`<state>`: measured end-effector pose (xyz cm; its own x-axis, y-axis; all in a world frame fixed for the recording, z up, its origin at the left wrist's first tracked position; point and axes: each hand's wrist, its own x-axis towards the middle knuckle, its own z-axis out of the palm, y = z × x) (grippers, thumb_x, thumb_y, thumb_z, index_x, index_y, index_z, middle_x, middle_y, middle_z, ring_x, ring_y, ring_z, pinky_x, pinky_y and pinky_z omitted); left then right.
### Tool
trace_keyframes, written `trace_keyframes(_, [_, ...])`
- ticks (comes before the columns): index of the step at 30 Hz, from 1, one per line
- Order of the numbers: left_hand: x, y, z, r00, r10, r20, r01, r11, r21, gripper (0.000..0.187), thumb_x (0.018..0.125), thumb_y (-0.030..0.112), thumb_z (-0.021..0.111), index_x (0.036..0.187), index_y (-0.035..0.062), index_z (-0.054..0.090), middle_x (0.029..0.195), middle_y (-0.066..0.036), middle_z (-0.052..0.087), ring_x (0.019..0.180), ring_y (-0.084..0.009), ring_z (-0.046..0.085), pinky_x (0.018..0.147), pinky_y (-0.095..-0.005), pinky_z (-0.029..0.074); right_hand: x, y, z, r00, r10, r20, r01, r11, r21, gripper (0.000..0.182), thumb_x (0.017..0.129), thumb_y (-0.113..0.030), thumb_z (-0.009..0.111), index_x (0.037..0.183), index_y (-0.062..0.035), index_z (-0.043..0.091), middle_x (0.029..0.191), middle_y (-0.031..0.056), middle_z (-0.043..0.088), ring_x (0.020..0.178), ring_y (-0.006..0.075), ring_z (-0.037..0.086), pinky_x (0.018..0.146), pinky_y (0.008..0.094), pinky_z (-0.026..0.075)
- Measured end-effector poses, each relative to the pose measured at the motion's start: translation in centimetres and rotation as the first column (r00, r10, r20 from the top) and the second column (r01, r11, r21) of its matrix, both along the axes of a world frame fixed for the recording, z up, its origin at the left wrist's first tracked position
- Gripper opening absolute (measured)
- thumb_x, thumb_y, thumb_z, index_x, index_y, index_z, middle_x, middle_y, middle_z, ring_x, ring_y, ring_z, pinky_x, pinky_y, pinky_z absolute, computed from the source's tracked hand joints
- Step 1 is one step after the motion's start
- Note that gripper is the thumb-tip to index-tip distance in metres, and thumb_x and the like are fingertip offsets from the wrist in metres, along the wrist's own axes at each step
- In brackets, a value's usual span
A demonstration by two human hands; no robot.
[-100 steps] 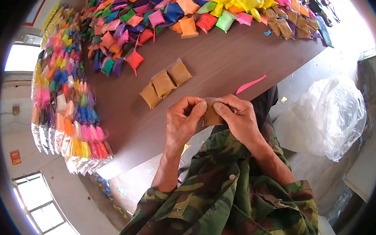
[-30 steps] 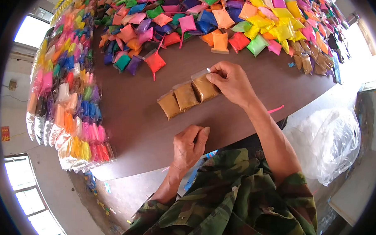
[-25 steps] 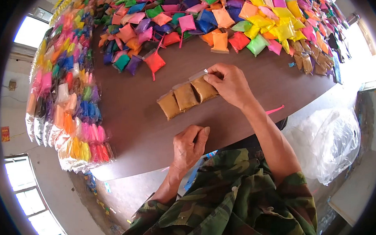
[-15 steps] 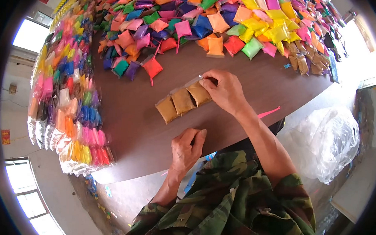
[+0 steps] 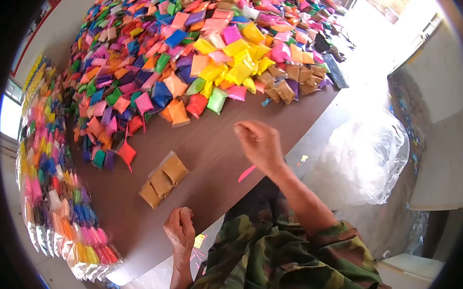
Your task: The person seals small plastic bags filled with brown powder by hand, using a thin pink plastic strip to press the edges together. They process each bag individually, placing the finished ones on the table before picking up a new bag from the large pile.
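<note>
A clear plastic sleeve with three brown packets (image 5: 164, 181) side by side lies flat on the dark brown table (image 5: 210, 159). My left hand (image 5: 180, 226) rests at the table's near edge, just below the sleeve and apart from it, fingers curled in with nothing showing in them. To the right, my right hand (image 5: 259, 144) is over the table, away from the sleeve. Its fingers are bent and pressed together, and I see nothing between them. Beyond that hand, several loose brown packets (image 5: 284, 89) sit at the right end of a large colourful pile.
The pile of coloured packets (image 5: 158, 65) spreads across the table's far side. Bundled sleeves of packets (image 5: 61, 189) are stacked along the left. A pink strip (image 5: 247, 173) lies near the front edge. A big clear plastic bag (image 5: 366, 159) stands on the floor at right.
My right hand has let go of the brown packet sleeve and moved away to the right. The view has turned right, so the table and pile appear farther left.
</note>
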<state>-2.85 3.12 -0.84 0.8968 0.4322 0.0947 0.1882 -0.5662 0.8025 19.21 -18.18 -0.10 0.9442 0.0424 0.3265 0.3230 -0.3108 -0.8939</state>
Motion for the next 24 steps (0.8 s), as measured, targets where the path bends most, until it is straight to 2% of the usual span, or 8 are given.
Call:
trace_keyframes(6, [0.5,-0.3,-0.3,0.998,-0.038,0.04,0.032,0.991,0.132,0.018,0.099,0.012,0.065,0.085,-0.0001,0.064,0.068,-0.011,0.064,0.058,-0.0213,0.06,0.055,-0.0344,0.047,5.0,-9.7,-0.8,0.891,-0.371,0.26,0.435,0.862,-0.26,0.027,0.085,-0.014,0.077,0.111,-0.0096,0.073,0.104,0.0114,0.07,0.092,0.0304,0.07,0.079,0.0408,0.056])
trace_keyframes(9, [0.5,-0.5,-0.3,0.998,-0.034,0.061,0.023,0.986,0.165,0.021,0.098,0.015,0.068,0.085,0.0002,0.064,0.067,-0.011,0.063,0.056,-0.0199,0.057,0.054,-0.0346,0.045,6.8,-10.7,-0.7,0.847,-0.343,0.407,0.504,0.76,-0.41,0.032,0.086,-0.016,0.078,0.117,-0.0089,0.073,0.112,0.0099,0.068,0.092,0.0279,0.07,0.081,0.0366,0.056])
trace_keyframes(12, [0.5,-0.5,-0.4,0.998,-0.016,0.052,0.007,0.985,0.171,0.023,0.098,0.018,0.07,0.085,0.0004,0.065,0.066,-0.011,0.062,0.055,-0.0187,0.057,0.053,-0.0345,0.045,7.6,-11.0,-1.5,0.889,-0.333,0.316,0.446,0.789,-0.423,0.031,0.086,-0.02,0.077,0.116,-0.009,0.073,0.108,0.0104,0.069,0.093,0.0319,0.07,0.084,0.039,0.055])
trace_keyframes(15, [0.3,-0.6,-0.3,0.999,-0.025,0.047,0.015,0.981,0.194,0.028,0.101,0.021,0.065,0.081,0.0011,0.063,0.065,-0.006,0.064,0.059,-0.0126,0.057,0.054,-0.0311,0.044,7.0,-11.6,-2.4,0.878,-0.391,0.276,0.463,0.84,-0.283,0.029,0.087,-0.019,0.076,0.113,-0.0083,0.073,0.102,0.0106,0.071,0.091,0.0333,0.07,0.08,0.0385,0.054])
trace_keyframes(18, [0.3,-0.4,-0.3,0.996,-0.05,0.071,0.033,0.975,0.22,0.031,0.101,0.025,0.066,0.083,0.0005,0.065,0.066,-0.006,0.063,0.06,-0.012,0.057,0.054,-0.0302,0.044,4.6,-12.5,-2.8,0.93,-0.33,0.163,0.357,0.916,-0.184,0.023,0.089,-0.017,0.073,0.11,-0.0068,0.073,0.086,0.0063,0.069,0.074,0.023,0.065,0.067,0.0356,0.05])
trace_keyframes(20, [0.4,-0.7,-0.2,0.997,-0.035,0.068,0.021,0.982,0.189,0.024,0.097,0.021,0.07,0.087,0.0001,0.068,0.068,-0.008,0.065,0.059,-0.0137,0.057,0.053,-0.032,0.044,2.3,-12.8,-2.0,0.961,-0.203,-0.186,0.2,0.979,-0.034,0.02,0.092,-0.017,0.071,0.107,-0.0044,0.073,0.079,0.0022,0.067,0.066,0.0146,0.058,0.061,0.0296,0.045])
trace_keyframes(21, [0.6,-0.9,0.0,0.997,-0.027,0.067,0.015,0.985,0.174,0.021,0.096,0.02,0.072,0.088,-0.0001,0.069,0.069,-0.008,0.066,0.058,-0.0145,0.058,0.053,-0.0329,0.045,1.1,-12.9,-1.3,0.933,-0.107,-0.344,0.136,0.989,0.062,0.019,0.094,-0.017,0.07,0.106,-0.0032,0.074,0.076,0.0001,0.065,0.062,0.0104,0.054,0.058,0.0266,0.042])
trace_keyframes(24, [2.4,-3.6,2.1,0.999,-0.04,0.027,0.04,0.999,0.008,0.021,0.093,0.019,0.074,0.097,-0.0012,0.072,0.077,-0.007,0.069,0.064,-0.0127,0.06,0.059,-0.0311,0.049,-2.7,-11.5,0.9,0.914,0.2,-0.352,0.064,0.787,0.613,0.021,0.099,-0.021,0.069,0.106,-0.0017,0.075,0.075,-0.0039,0.063,0.065,0.0013,0.048,0.057,0.0207,0.036])
